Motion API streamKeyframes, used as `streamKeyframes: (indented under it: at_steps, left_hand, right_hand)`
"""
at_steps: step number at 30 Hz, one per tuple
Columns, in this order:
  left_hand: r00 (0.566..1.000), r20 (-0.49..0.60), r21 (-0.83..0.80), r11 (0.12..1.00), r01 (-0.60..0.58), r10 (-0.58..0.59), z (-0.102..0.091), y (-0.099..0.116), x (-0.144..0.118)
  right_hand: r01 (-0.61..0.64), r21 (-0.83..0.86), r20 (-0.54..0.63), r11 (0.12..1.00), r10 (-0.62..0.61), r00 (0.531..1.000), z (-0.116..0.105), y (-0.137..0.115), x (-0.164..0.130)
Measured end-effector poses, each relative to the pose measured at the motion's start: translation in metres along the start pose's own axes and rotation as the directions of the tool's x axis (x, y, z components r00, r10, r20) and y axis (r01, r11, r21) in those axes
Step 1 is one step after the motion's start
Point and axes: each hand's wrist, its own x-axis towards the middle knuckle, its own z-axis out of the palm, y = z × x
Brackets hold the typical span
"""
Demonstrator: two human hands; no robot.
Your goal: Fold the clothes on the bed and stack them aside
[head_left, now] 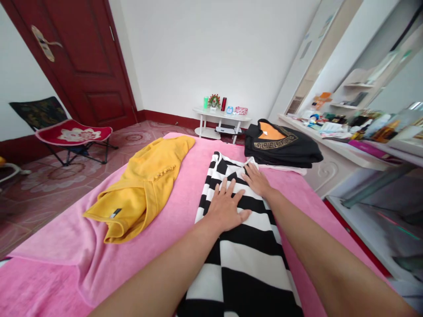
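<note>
Striped garment (251,251) lay on the pink blanket (185,185), a long strip; lengthwise folding looked done, crosswise folds not seen. Left hand (226,209) rested flat on it, fingers spread, gripping nothing. Right hand (257,180), farther up, lay palm-down, fingers parted. Yellow garment (142,176) lay loose, apparently remaining; black garments (297,152) sat stacked, seemingly finished.

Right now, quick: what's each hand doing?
Left hand: open, palm down on the striped garment, holding nothing.
Right hand: open, resting at the garment's far right edge; no grip visible.

Hands (226,208) on garment (251,251) on blanket (185,193)
</note>
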Motion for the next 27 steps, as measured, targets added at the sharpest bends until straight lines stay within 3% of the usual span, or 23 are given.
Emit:
streamKeyframes:
  at_steps: [6,11,16,21,27]
  left_hand:
    - [1.000,-0.016,0.011,1.000,0.019,-0.018,0.002,-0.001,0.003]
    - [0.999,0.031,0.015,0.999,0.030,-0.031,-0.001,-0.002,0.004]
    - [0.997,0.071,0.028,0.999,0.020,-0.022,-0.002,-0.002,0.002]
    - [0.994,0.109,0.033,0.999,0.004,-0.008,-0.004,-0.001,-0.003]
    - [0.982,0.180,-0.020,0.998,-0.057,0.059,-0.015,0.000,-0.032]
  right_hand:
    - [-0.108,-0.020,0.029,0.994,0.108,0.994,0.014,0.010,0.037]
    - [-0.178,0.025,0.096,0.984,0.174,0.980,0.009,0.001,0.025]
    - [-0.233,0.093,0.160,0.968,0.217,0.963,0.004,-0.009,-0.015]
    - [-0.215,0.129,0.140,0.968,0.197,0.970,-0.005,-0.016,-0.075]
    - [-0.166,0.112,0.119,0.980,0.153,0.981,-0.012,-0.027,-0.143]
